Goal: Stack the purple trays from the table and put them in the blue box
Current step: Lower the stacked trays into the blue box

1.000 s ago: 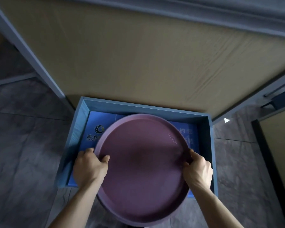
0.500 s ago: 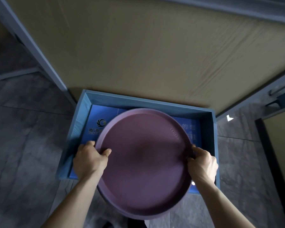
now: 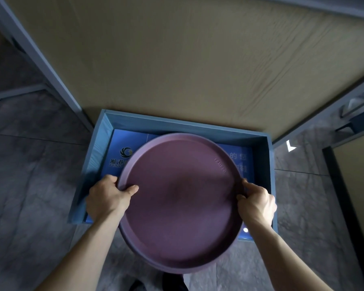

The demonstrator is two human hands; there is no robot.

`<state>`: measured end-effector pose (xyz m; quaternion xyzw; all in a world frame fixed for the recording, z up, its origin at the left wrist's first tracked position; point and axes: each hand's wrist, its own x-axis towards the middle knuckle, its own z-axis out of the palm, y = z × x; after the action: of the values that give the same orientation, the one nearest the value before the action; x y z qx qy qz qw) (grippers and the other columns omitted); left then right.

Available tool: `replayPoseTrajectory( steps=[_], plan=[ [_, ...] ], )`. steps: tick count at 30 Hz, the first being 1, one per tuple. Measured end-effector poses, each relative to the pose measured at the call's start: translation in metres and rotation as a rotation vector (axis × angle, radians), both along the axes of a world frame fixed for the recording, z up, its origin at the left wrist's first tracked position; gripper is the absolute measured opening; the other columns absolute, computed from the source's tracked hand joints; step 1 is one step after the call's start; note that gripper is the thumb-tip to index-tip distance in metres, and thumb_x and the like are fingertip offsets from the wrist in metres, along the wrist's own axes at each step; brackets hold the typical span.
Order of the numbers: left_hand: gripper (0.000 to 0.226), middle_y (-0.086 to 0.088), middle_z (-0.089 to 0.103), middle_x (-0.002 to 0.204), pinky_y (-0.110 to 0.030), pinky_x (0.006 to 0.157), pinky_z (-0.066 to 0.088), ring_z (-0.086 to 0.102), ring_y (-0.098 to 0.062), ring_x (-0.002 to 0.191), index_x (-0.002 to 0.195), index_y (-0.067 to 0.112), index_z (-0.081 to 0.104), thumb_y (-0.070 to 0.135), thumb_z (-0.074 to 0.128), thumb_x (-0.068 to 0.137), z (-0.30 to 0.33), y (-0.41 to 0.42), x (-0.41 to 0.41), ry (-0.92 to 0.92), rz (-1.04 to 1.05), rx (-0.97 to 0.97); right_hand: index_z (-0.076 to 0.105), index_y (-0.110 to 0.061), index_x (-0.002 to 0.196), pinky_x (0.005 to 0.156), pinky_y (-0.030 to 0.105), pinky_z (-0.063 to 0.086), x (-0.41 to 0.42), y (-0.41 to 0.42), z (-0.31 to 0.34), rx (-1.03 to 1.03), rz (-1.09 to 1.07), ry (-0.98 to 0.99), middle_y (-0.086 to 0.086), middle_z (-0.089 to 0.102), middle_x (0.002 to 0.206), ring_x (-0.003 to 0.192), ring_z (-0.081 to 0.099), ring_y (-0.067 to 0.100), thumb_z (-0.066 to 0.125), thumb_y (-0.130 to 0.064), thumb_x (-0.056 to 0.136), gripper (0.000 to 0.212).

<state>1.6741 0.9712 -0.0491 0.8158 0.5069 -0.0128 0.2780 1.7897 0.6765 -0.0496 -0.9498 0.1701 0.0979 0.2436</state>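
Round purple trays (image 3: 181, 202), stacked with a second rim showing under the top one, hang over the open blue box (image 3: 97, 152) on the floor. My left hand (image 3: 107, 198) grips the stack's left rim, thumb on the inside. On the opposite rim my right hand (image 3: 256, 202) holds on the same way. The stack's far half is above the box's printed blue bottom, while its near edge sticks out past the box's front wall. The box's front wall is mostly hidden behind the trays.
A tan table top (image 3: 177, 66) with a grey frame leg (image 3: 40, 57) stands just beyond the box. Dark stone floor tiles (image 3: 29, 185) surround the box. A second tan panel (image 3: 357, 185) stands at the right edge.
The trays have moved forward and down over the box, covering more of its printed bottom. Both hands keep their grip on the rims.
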Motion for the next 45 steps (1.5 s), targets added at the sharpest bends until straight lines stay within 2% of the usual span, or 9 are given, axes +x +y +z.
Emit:
replayPoseTrajectory(
  steps=[4,10,12,16,22,27,32,37,45],
  plan=[
    [0.026,-0.001,0.075,0.078,-0.03,0.065,0.039,0.061,-0.023,0.071,0.08,0.018,0.069,0.037,0.085,0.072,-0.006,0.007,-0.002,-0.071,0.01,0.027,0.068,-0.039,0.125,0.073,0.024,0.041,0.002,-0.001,-0.001,0.0,-0.007,0.004,0.005,0.075,0.102,0.096,0.067,0.033,0.071,-0.009,0.081,0.053],
    [0.022,0.009,0.065,0.065,-0.03,0.069,0.047,0.062,-0.018,0.067,0.085,0.017,0.075,0.03,0.087,0.071,-0.013,0.02,-0.004,-0.127,0.03,-0.043,0.074,-0.032,0.117,0.084,0.029,0.048,0.003,-0.005,-0.002,0.069,-0.084,0.003,0.0,0.075,0.091,0.094,0.066,0.03,0.078,-0.013,0.074,0.047],
    [0.025,0.009,0.066,0.066,-0.03,0.07,0.048,0.063,-0.017,0.067,0.087,0.017,0.075,0.029,0.089,0.069,-0.014,0.021,-0.003,-0.133,0.044,-0.064,0.077,-0.027,0.107,0.085,0.031,0.048,0.005,-0.008,-0.002,0.085,-0.114,0.012,0.002,0.077,0.094,0.099,0.067,0.032,0.082,-0.016,0.07,0.039],
    [0.023,0.011,0.061,0.063,-0.028,0.067,0.047,0.061,-0.018,0.064,0.082,0.018,0.072,0.029,0.088,0.069,-0.014,0.019,-0.001,-0.12,0.022,-0.02,0.076,-0.027,0.076,0.074,0.029,0.045,0.012,-0.009,0.001,0.074,-0.141,0.061,0.0,0.068,0.08,0.077,0.056,0.026,0.083,-0.018,0.065,0.016],
    [0.027,-0.001,0.077,0.082,-0.028,0.067,0.045,0.061,-0.018,0.069,0.09,0.016,0.075,0.031,0.087,0.071,-0.014,0.019,0.0,-0.077,0.039,-0.013,0.077,-0.031,0.093,0.072,0.031,0.043,0.004,-0.006,-0.001,0.008,-0.097,0.039,0.004,0.064,0.085,0.086,0.061,0.037,0.077,-0.02,0.071,0.024],
    [0.026,0.0,0.078,0.082,-0.031,0.073,0.05,0.068,-0.022,0.077,0.09,0.018,0.077,0.032,0.087,0.071,-0.012,0.016,-0.002,-0.076,0.051,0.01,0.076,-0.025,0.082,0.071,0.031,0.043,0.004,-0.009,-0.003,0.016,-0.077,0.045,0.005,0.062,0.08,0.075,0.048,0.029,0.076,-0.02,0.072,0.011],
    [0.031,-0.001,0.078,0.085,-0.029,0.074,0.048,0.066,-0.019,0.075,0.094,0.015,0.077,0.032,0.088,0.07,-0.011,0.017,-0.003,-0.082,0.035,0.002,0.076,-0.021,0.081,0.073,0.03,0.041,0.006,-0.012,-0.003,0.005,-0.085,0.08,0.005,0.057,0.078,0.088,0.059,0.037,0.081,-0.023,0.074,0.008],
    [0.02,-0.002,0.073,0.081,-0.033,0.068,0.048,0.064,-0.026,0.075,0.077,0.02,0.065,0.032,0.08,0.079,-0.015,0.013,-0.005,-0.002,-0.038,-0.01,0.078,-0.023,0.087,0.074,0.029,0.04,0.007,-0.011,-0.006,0.027,-0.099,0.092,0.008,0.07,0.092,0.086,0.061,0.034,0.08,-0.025,0.076,0.012],
    [0.035,-0.006,0.075,0.099,-0.034,0.074,0.047,0.069,-0.032,0.092,0.103,0.016,0.069,0.03,0.084,0.075,-0.032,0.019,-0.009,-0.053,0.014,-0.08,0.076,-0.024,0.085,0.073,0.029,0.041,0.002,-0.012,-0.012,0.041,-0.115,0.061,0.004,0.067,0.084,0.076,0.05,0.027,0.077,-0.026,0.078,0.007]
  ],
)
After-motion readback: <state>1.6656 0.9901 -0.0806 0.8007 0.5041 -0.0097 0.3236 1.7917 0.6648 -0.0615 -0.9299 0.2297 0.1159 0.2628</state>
